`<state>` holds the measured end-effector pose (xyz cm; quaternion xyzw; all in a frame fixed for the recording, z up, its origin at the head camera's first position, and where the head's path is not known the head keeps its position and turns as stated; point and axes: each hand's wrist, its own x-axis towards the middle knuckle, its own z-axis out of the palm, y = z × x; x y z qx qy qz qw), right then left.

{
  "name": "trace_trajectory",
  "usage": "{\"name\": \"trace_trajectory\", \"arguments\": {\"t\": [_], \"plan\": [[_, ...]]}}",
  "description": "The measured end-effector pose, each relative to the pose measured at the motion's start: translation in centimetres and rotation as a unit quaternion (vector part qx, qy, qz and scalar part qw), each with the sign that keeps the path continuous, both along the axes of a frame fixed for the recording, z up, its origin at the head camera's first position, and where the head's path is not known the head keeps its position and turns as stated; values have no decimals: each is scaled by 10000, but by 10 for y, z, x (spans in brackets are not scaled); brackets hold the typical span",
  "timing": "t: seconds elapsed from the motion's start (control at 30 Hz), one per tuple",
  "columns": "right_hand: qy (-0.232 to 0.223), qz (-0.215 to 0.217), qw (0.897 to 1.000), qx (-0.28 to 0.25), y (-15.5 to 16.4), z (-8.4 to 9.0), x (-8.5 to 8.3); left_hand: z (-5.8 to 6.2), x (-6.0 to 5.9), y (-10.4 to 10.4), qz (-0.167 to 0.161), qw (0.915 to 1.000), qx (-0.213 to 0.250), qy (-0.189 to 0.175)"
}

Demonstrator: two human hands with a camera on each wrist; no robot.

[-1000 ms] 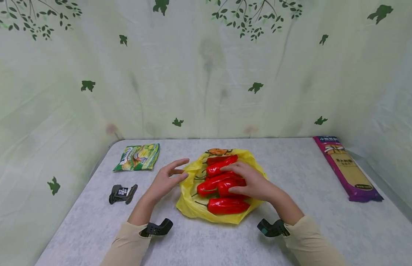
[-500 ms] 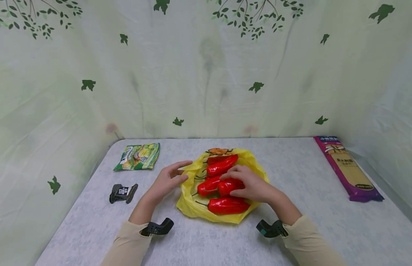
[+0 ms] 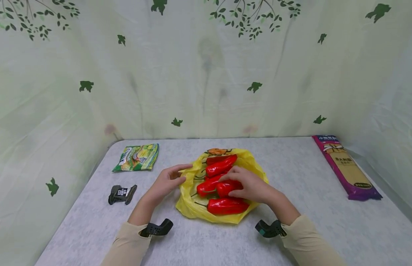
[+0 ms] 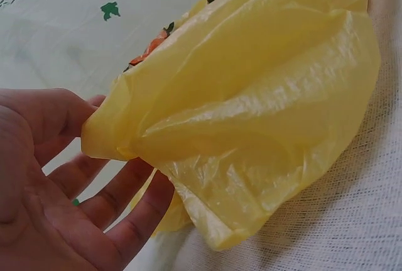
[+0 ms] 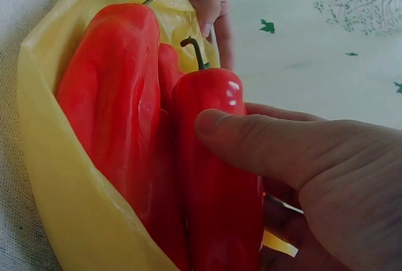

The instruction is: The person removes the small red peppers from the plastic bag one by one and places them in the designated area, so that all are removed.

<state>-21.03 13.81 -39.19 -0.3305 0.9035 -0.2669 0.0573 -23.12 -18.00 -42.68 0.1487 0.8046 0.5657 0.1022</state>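
Note:
A yellow plastic bag (image 3: 192, 208) lies open on the table's middle with several red peppers in it. My right hand (image 3: 250, 186) grips one red pepper (image 3: 225, 187) in the middle of the pile. In the right wrist view the thumb (image 5: 251, 139) presses its side (image 5: 213, 221) and the fingers curl behind it, next to a larger pepper (image 5: 113, 107). My left hand (image 3: 166, 183) is at the bag's left rim with its fingers straight. In the left wrist view the bag's edge (image 4: 264, 107) lies between the thumb and the spread fingers (image 4: 125, 189).
A green snack packet (image 3: 137, 157) lies at the back left and a small black packet (image 3: 122, 194) sits nearer on the left. A long purple noodle pack (image 3: 345, 168) lies along the right edge. Leaf-print curtains wall the grey table (image 3: 309, 207) on three sides.
My left hand has moved right until it touches the bag's rim. My right hand has drawn back a little and its fingers have curled round the middle pepper.

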Motion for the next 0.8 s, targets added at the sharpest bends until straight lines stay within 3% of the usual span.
{"name": "trace_trajectory", "arguments": {"t": [0.37, 0.6, 0.8], "plan": [[-43, -88, 9998, -156, -1, 1, 0, 0, 0, 2, 17, 9999, -36, 109], [-54, -129, 9977, -668, 1, 4, 1, 1, 1, 2, 68, 10000, -15, -11], [112, -471, 9926, -1117, 5, 10, 1, 0, 0, 3, 112, 9998, 83, -122]]}}
